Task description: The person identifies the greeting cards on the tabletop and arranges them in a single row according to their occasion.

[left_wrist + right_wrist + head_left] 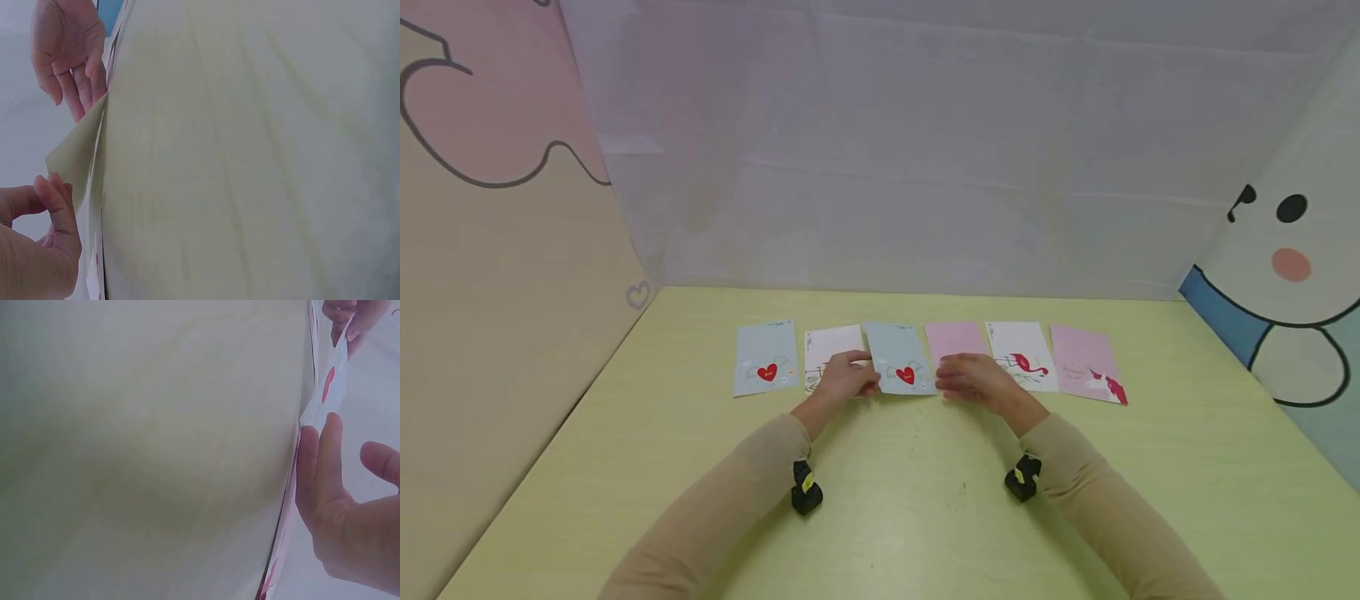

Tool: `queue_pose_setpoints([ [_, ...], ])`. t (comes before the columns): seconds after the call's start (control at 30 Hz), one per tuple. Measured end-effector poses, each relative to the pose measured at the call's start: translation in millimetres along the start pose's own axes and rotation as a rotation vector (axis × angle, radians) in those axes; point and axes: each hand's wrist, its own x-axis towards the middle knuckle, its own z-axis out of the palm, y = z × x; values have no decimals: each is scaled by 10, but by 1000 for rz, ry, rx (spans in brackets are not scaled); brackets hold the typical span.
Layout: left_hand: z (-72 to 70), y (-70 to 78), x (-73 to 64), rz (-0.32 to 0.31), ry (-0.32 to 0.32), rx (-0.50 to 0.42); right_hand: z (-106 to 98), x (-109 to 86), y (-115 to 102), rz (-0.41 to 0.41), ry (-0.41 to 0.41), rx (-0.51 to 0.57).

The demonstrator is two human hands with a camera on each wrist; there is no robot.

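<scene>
A light blue card (901,346) with a red winged heart is tilted, its left side raised off the table. My left hand (844,382) pinches that raised edge between thumb and fingers, as the left wrist view shows with the card's plain back (78,150) toward the camera. At the card's lower right corner are the fingertips of my right hand (981,382), fingers extended and thumb apart in the right wrist view. Under the right hand lies a pink card (955,335), partly covered. A white flamingo card (831,340) is partly hidden behind the left hand.
More cards continue the row: another light blue heart card (766,354) at the left end, a white card with a red flamingo (1021,350), and a pink unicorn card (1086,358) at the right end. A white cloth (917,167) hangs behind the pale yellow table (917,500).
</scene>
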Motion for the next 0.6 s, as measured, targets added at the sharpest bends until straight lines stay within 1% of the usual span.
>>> queue_pose_setpoints([
  [0.13, -9, -3, -12, -1, -7, -13, 8, -8, -4, -4, 2, -28],
  [0.23, -29, -5, -33, 2, -21, -19, 20, -18, -6, -12, 26, -81],
  [0.4, -70, 7, -101, 4, -52, -4, 54, -62, -9, -61, 61, -163],
  [0.6, -148, 26, -203, 37, -94, 29, 116, -124, 8, -115, 86, -151],
])
